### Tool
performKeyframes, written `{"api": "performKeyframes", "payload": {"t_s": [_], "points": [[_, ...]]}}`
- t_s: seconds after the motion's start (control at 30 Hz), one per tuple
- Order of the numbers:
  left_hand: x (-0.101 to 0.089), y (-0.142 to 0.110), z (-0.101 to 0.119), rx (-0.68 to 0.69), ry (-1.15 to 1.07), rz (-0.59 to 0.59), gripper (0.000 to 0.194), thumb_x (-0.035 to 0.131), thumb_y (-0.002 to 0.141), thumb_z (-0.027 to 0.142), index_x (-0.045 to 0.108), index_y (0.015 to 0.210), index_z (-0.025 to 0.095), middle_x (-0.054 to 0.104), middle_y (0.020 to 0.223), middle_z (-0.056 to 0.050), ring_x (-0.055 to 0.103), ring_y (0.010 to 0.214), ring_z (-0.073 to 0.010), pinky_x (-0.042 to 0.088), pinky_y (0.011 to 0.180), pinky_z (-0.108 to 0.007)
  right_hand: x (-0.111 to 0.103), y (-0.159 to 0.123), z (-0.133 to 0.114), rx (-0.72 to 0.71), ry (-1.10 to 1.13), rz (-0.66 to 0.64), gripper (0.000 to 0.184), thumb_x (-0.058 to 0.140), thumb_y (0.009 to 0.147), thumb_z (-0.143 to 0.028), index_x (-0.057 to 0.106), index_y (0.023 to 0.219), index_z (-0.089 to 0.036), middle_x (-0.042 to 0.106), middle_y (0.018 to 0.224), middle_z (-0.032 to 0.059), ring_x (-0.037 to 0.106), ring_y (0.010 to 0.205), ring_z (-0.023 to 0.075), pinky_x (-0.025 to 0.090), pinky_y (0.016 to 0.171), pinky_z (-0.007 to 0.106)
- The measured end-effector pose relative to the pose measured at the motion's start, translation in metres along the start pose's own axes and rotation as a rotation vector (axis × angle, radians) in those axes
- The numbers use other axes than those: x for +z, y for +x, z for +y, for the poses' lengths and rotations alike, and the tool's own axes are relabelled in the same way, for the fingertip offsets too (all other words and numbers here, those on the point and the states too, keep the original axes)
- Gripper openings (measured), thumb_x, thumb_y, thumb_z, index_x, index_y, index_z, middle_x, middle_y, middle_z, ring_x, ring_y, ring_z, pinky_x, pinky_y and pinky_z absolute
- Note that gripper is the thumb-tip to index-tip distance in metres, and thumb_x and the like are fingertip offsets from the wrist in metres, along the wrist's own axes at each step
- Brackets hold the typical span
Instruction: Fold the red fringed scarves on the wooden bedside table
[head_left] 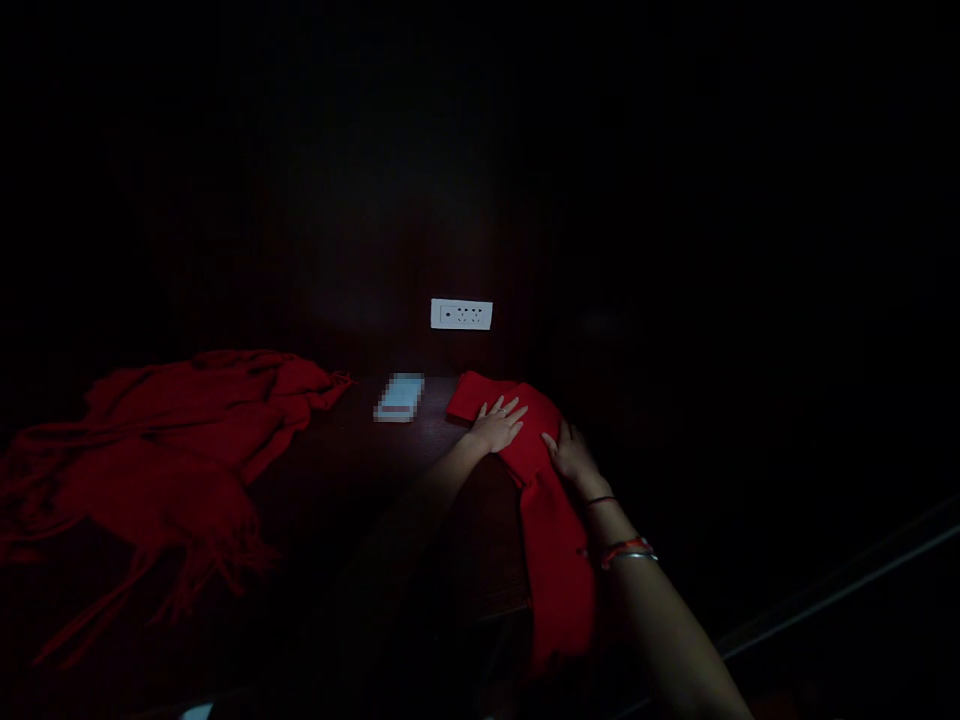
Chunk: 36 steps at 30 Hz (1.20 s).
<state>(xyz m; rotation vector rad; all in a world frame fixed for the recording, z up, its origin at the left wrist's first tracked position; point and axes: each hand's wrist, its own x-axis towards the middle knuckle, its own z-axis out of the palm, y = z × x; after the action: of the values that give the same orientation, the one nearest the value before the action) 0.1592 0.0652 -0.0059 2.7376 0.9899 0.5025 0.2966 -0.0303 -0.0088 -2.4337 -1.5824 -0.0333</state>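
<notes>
evidently our left hand (501, 428) lies spread on the red cloth (534, 455), probably steadying it on the worktop (441, 398) against its trailing end; whether our right hand (576, 458) grips, we cannot tell.

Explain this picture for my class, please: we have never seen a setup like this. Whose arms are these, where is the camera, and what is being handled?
There is no machine here: these are a person's own bare hands. The single picture comes from a camera worn on the person's head, looking forward and down, so the arms reach in from below.

The room is very dark. On a dark surface lies a folded red cloth, with one length trailing down toward the camera. The left hand lies spread on top of it; the right hand touches its right side, though whether it grips is unclear.

To the left lies a fringed red cloth. Between them is a pale, pixelated rectangle, with a white socket panel behind.
</notes>
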Motion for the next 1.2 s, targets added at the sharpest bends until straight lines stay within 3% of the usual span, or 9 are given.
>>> {"api": "performKeyframes", "payload": {"t_s": [0.07,0.17,0.23,0.37,0.57,0.8,0.9,1.03,1.2], "points": [[-0.002,-0.013,0.011,-0.026,0.009,0.166,0.041,0.035,0.083,0.03,0.036,0.124,0.023,0.027,0.134,-0.006,0.019,0.123,-0.0262,0.016,0.099,-0.046,-0.011,-0.019,0.006,0.053,0.02,0.02,0.048,0.028,0.085,-0.032,0.031,0.125,-0.006,0.046,0.116,0.0196,0.047,0.104,0.0233,0.037,0.081,0.029],[0.003,-0.046,0.033,-0.182,-0.064,0.364,0.035,0.039,0.081,0.028,0.043,0.114,0.018,0.04,0.12,-0.011,0.038,0.111,-0.0215,0.03,0.092,-0.034,-0.022,-0.046,0.018,0.162,0.033,-0.081,0.037,0.029,0.083,-0.02,0.044,0.113,-0.006,0.058,0.094,0.0183,0.058,0.084,0.0227,0.042,0.066,0.028],[0.01,-0.069,0.046,-0.284,-0.165,0.319,0.032,0.042,0.08,0.031,0.045,0.109,0.018,0.05,0.106,-0.01,0.05,0.095,-0.0189,0.038,0.082,-0.03,-0.023,-0.054,0.024,0.195,0.043,-0.089,0.034,0.029,0.082,-0.017,0.048,0.108,-0.006,0.06,0.087,0.0176,0.059,0.079,0.0222,0.041,0.062,0.027],[0.022,-0.093,0.059,-0.378,-0.402,0.086,0.034,0.05,0.075,0.034,0.04,0.105,0.021,0.06,0.08,-0.002,0.057,0.072,-0.0155,0.042,0.067,-0.025,-0.021,-0.041,0.029,0.197,0.101,0.046,0.032,0.03,0.084,-0.021,0.051,0.106,-0.01,0.061,0.089,0.0146,0.059,0.081,0.0198,0.04,0.061,0.024],[0.027,-0.081,0.068,-0.48,-0.585,0.134,0.034,0.055,0.072,0.026,0.036,0.1,0.022,0.062,0.076,0.001,0.058,0.07,-0.013,0.04,0.065,-0.022,-0.019,-0.011,0.029,0.177,0.123,0.042,0.026,0.04,0.08,-0.023,0.058,0.092,-0.009,0.063,0.085,0.013,0.058,0.077,0.0173,0.037,0.057,0.02],[0.021,-0.085,0.079,-0.56,-0.415,0.117,0.032,0.044,0.074,0.015,0.036,0.104,0.026,0.059,0.081,-0.001,0.057,0.067,-0.0145,0.039,0.059,-0.023,-0.022,0.0,0.021,0.118,0.004,0.196,0.033,0.03,0.081,-0.011,0.049,0.107,-0.012,0.058,0.095,0.0117,0.056,0.079,0.0168,0.037,0.06,0.022],[0.019,-0.091,0.082,-0.47,-0.285,0.053,0.032,0.041,0.075,0.013,0.039,0.103,0.027,0.058,0.083,-0.002,0.057,0.071,-0.0158,0.039,0.061,-0.024,-0.021,0.001,0.014,0.077,-0.066,0.144,0.032,0.031,0.081,-0.012,0.051,0.106,-0.012,0.055,0.099,0.014,0.056,0.083,0.0189,0.038,0.063,0.024],[0.02,-0.094,0.084,-0.35,-0.154,0.04,0.022,0.04,0.078,0.021,0.044,0.099,0.025,0.055,0.092,-0.006,0.055,0.082,-0.0184,0.04,0.066,-0.027,-0.023,-0.016,0.008,0.071,-0.072,0.083,0.025,0.04,0.08,-0.02,0.06,0.089,-0.009,0.055,0.096,0.0162,0.056,0.079,0.0197,0.038,0.061,0.024],[0.023,-0.086,0.084,-0.379,-0.223,0.026,0.026,0.043,0.077,0.029,0.046,0.103,0.022,0.057,0.096,-0.005,0.053,0.089,-0.0159,0.039,0.075,-0.024,-0.021,-0.046,0.012,0.014,-0.077,0.072,0.032,0.036,0.083,-0.031,0.054,0.101,-0.012,0.053,0.1,0.0133,0.053,0.087,0.0182,0.038,0.07,0.024]]}}
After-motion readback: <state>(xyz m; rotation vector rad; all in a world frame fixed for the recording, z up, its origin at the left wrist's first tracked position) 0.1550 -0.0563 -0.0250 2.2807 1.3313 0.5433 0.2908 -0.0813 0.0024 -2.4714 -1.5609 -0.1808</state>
